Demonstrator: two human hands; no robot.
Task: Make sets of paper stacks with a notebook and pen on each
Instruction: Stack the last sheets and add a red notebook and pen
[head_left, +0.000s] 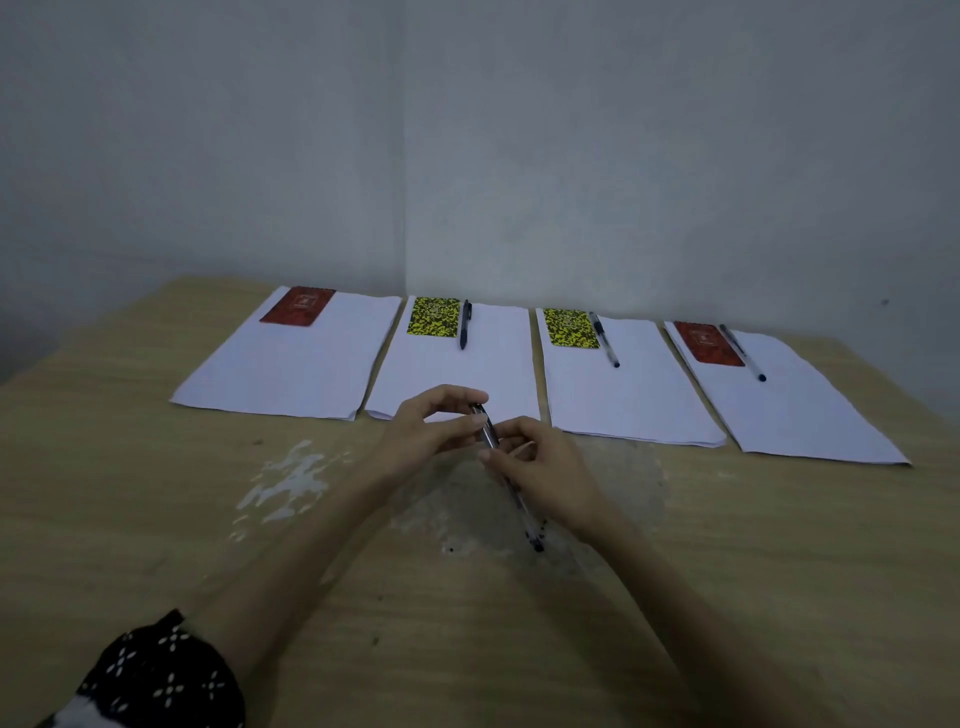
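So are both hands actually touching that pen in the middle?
Touching. The head view shows the left hand pinching the pen's upper end with its fingers, while the right hand grips the barrel.

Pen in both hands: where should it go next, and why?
Probably carry the pen, held by the left hand and right hand, to the far-left paper stack and lay it beside the red notebook. That stack alone shows no pen; the other three each show a notebook and a pen.
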